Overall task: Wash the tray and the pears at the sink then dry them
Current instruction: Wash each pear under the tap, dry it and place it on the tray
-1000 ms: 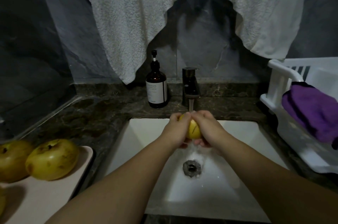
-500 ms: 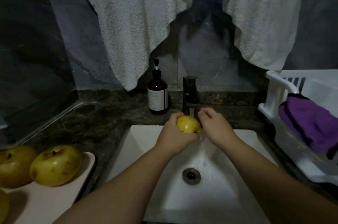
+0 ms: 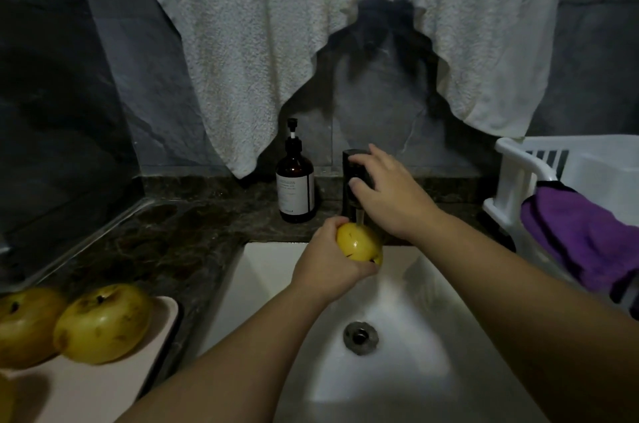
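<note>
My left hand point(image 3: 326, 263) grips a yellow pear point(image 3: 359, 244) over the white sink point(image 3: 273, 270), right under the spout where a thin stream of water falls. My right hand point(image 3: 387, 191) wraps its fingers and thumb round the top of the black faucet point(image 3: 352, 166). At the lower left a pale tray point(image 3: 103, 384) lies on the dark counter with two yellow pears on it, one point(image 3: 103, 324) nearer the sink and one point(image 3: 26, 325) at the frame's left edge. A sliver of another pear point(image 3: 5, 398) shows at the bottom left corner.
A brown pump bottle point(image 3: 295, 185) stands left of the faucet. A white towel point(image 3: 311, 25) hangs on the wall behind. A white basket point(image 3: 518, 173) with a purple cloth point(image 3: 584, 239) sits on the right of the counter. The drain point(image 3: 360, 337) lies mid-basin.
My right hand has left the pear and risen to the faucet's top. My left hand alone now holds the pear, a little higher and nearer the spout.
</note>
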Demonstrator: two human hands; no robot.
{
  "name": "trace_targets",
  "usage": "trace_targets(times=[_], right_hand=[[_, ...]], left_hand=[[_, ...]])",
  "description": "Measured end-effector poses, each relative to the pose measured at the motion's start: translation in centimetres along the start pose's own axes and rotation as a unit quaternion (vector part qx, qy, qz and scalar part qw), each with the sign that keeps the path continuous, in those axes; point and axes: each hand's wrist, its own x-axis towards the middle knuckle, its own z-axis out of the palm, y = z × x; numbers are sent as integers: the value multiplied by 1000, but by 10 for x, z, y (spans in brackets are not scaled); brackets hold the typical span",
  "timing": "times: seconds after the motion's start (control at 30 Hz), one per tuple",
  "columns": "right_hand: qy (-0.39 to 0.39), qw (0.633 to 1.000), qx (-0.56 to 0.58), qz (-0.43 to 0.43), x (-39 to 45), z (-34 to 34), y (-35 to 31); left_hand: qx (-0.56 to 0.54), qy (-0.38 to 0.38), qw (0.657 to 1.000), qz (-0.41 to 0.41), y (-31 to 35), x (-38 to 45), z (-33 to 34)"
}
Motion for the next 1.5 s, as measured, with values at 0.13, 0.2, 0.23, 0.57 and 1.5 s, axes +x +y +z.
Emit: trace_targets(times=[0.13,0.2,0.23,0.57,1.5], right_hand=[[-15,999,-50,8,0,0,-1],[-19,999,-48,1,-4,0,1],[-13,999,-33,-6,-6,0,3],[-60,983,165,51,-81,39,60],[-167,972,88,137,-82,54,67]], left_hand=[[-1,-1,1000,1,-1,1,-1],[7,2,1000,5,-1,1,-1],[9,0,1000,6,-2,1,-1],[74,-115,991,12,5,10,-22],[156,-101,983,-11,-27,-16,-45]])
